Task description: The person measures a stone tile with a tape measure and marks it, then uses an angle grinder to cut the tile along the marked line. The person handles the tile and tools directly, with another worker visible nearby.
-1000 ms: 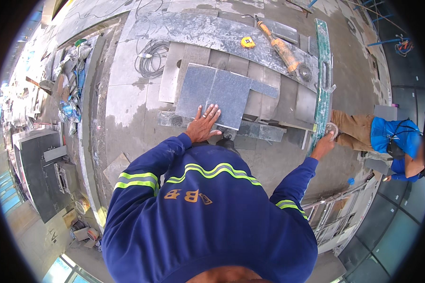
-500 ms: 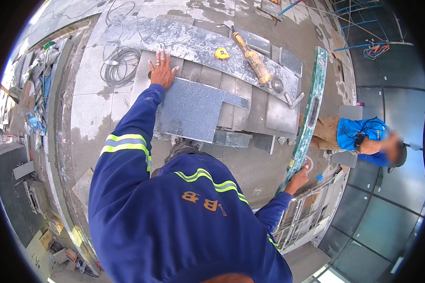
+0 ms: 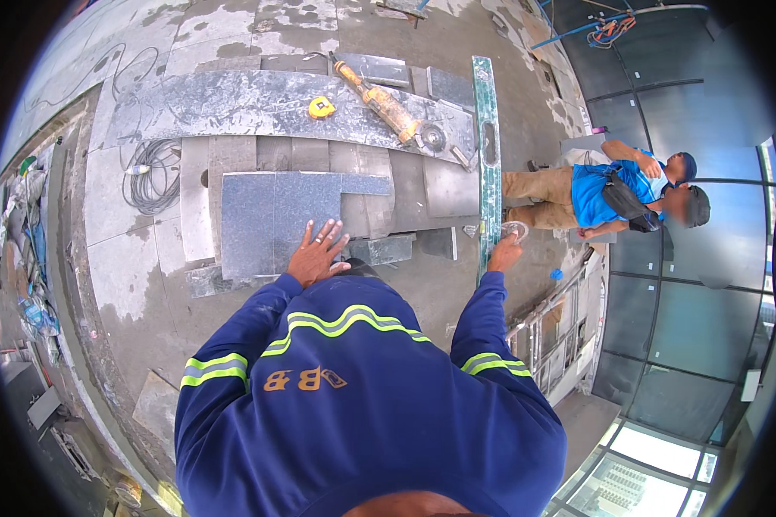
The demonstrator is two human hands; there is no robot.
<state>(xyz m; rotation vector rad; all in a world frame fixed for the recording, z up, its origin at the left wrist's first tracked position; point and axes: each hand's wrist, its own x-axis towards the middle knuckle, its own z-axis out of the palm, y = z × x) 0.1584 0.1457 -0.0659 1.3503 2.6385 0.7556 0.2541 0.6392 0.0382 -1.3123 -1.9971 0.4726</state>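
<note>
My left hand [image 3: 319, 255] lies open, fingers spread, at the near right corner of a blue-grey stone slab [image 3: 267, 226]. The slab has a narrow strip sticking out at its far right, and straight lines run across it. My right hand [image 3: 504, 251] is closed at the lower part of a long, dusty green spirit level [image 3: 488, 129], which stretches away from me. A pale ring shape [image 3: 515, 229] shows beside those fingers; I cannot tell whether I hold it too.
Beyond the slab, a long dusty board [image 3: 233, 105] bears a yellow tape measure [image 3: 321, 108] and an orange angle grinder [image 3: 384, 105]. Coiled grey cable [image 3: 153, 177] lies to the left. Two people [image 3: 608, 194] are at the right, near dark glass panels [image 3: 690, 345]. Loose tiles [image 3: 379, 250] lie near my feet.
My left hand has come back from the slab's far edge to its near right corner. The spirit level has swung from a slant to nearly straight ahead. A second person now shows at the right.
</note>
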